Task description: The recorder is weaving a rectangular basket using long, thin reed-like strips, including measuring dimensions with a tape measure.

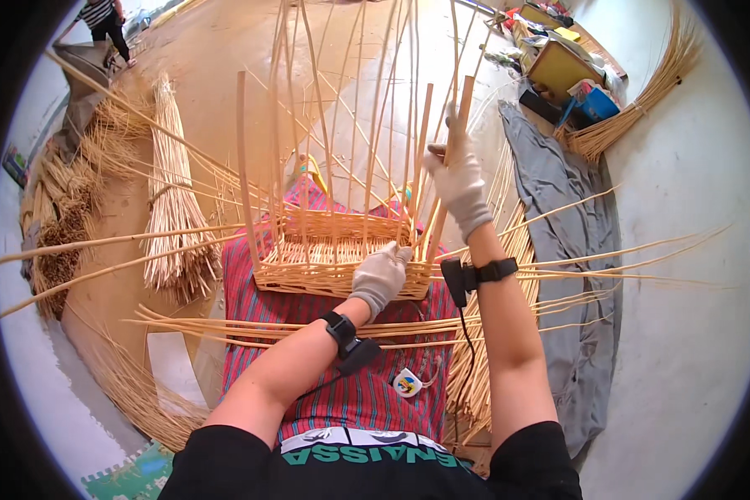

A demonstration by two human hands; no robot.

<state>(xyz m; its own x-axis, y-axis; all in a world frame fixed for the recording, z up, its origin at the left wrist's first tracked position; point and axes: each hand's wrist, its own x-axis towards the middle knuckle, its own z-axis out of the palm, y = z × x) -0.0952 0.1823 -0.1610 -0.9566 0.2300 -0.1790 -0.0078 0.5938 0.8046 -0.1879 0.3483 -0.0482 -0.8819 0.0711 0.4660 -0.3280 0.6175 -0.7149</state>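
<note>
A half-woven rectangular wicker basket [308, 275] rests on my lap over a red striped cloth [367, 392]. Tall upright stakes [367, 125] rise from its low woven wall. My left hand [381, 277], in a light glove, presses on the near right part of the basket's rim. My right hand [458, 179], also gloved, is raised and closed around an upright cane [461, 108] at the basket's right corner. Both wrists carry black bands with a small device. Long loose canes [250, 329] lie across my lap under the basket.
A tied bundle of pale canes [175, 208] lies on the floor to the left, with rough reed heaps [67, 217] beyond. A grey cloth [571, 250] spreads on the right, a cane sheaf [642, 100] and boxes [562, 71] behind it. A person [104, 25] stands far left.
</note>
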